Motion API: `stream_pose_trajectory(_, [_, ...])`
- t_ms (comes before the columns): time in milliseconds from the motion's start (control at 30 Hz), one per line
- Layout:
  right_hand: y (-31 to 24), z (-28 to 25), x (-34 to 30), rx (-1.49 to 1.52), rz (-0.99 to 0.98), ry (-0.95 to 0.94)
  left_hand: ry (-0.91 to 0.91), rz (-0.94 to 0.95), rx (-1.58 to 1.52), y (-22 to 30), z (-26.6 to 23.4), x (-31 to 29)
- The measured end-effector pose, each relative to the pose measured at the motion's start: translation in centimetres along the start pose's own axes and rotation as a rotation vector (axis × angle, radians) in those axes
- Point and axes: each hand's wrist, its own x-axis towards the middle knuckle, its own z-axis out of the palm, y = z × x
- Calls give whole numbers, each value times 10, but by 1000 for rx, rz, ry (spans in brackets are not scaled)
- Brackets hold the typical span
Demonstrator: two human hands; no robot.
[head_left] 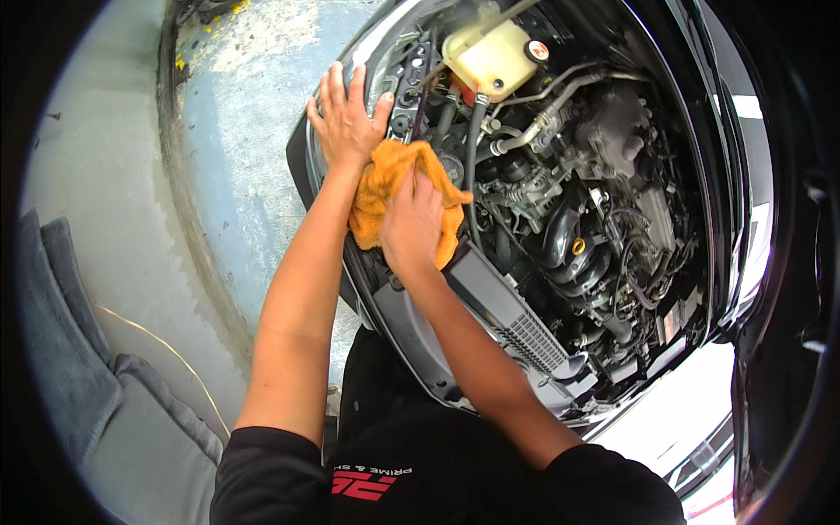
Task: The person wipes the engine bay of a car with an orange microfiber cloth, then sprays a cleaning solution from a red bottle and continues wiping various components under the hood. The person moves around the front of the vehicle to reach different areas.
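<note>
Plainly, the left hand (348,129), fingers spread, rests on the car (560,210) while the right hand (413,226) presses a cloth (374,185), grip unclear.

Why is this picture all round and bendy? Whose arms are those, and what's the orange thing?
There's no robot here, just a person with bare hands. A camera on their head looks down, and its very wide lens bends straight edges, so you see almost what they see. The arms are theirs. Their left hand rests, fingers spread, on the front edge of a car. Their right hand is on the orange thing, a cloth; I can't tell if it's gripping or just pressing. Beside it is the car's engine, with a pale yellow tank farther up.
</note>
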Motion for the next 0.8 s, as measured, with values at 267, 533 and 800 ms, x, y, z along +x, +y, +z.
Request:
stream_pose_trajectory(267, [67, -11, -42, 815, 342, 315, -4, -14, -3, 5, -7, -1])
stream_pose_trajectory(533, [93, 26, 60, 472, 380, 258, -9, 1, 23, 5, -8, 0])
stream_pose_trajectory(800, [97, -36, 28, 1021, 310, 502, -31, 2, 6, 5, -9, -1])
